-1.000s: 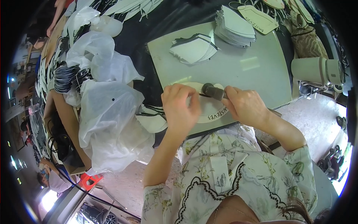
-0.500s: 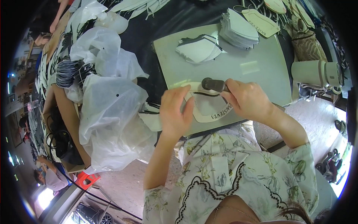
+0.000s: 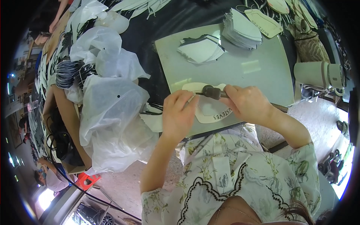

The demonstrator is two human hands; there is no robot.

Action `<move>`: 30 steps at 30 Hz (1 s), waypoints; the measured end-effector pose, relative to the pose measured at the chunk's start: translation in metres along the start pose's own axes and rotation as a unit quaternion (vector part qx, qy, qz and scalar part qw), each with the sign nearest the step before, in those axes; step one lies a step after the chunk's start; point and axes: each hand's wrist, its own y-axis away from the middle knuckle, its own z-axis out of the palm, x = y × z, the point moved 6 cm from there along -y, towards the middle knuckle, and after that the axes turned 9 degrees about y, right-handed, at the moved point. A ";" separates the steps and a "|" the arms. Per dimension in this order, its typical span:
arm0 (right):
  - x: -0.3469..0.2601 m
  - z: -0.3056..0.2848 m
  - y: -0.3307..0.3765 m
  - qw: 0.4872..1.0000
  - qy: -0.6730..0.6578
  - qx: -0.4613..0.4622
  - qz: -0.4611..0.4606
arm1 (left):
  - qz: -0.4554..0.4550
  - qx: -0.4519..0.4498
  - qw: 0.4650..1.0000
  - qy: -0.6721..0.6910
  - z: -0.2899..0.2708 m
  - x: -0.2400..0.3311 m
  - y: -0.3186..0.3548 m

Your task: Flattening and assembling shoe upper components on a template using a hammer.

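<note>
My right hand [image 3: 250,102] is closed round the handle of a small hammer [image 3: 211,92]. Its dark head is over the upper part of a cream, ring-shaped template [image 3: 218,118], and the handle's far end sticks out past my wrist. Lettering runs along the template's lower rim. My left hand [image 3: 179,114] is at the template's left side, fingers and thumb drawn together in a pinch; what lies between them is hidden. Just beside those fingertips a thin dark strip [image 3: 199,93] runs toward the hammer head. Both hands are above a pale green board [image 3: 258,80].
Toward the board's far side are a small pile of white, dark-edged pieces [image 3: 200,50] and a taller stack of white pieces [image 3: 242,30]. Clear plastic bags [image 3: 112,120] and a cardboard box [image 3: 69,123] crowd the left. A grey tumbler [image 3: 313,73] is at the right.
The hammer head has come slightly right and nearer to me, and its handle now shows beyond my wrist. My left fingers have drawn together from a spread pose.
</note>
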 end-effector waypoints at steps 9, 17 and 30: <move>-0.013 -0.016 -0.028 0.998 0.005 -0.038 -0.056 | -0.054 0.133 0.985 0.092 -0.004 -0.010 0.025; -0.014 -0.012 -0.027 0.994 0.013 -0.094 -0.057 | -0.069 0.119 0.987 0.081 -0.005 -0.014 0.027; 0.039 0.013 0.006 0.849 -0.501 -0.068 0.154 | -0.124 0.128 0.981 -0.079 0.015 0.029 0.024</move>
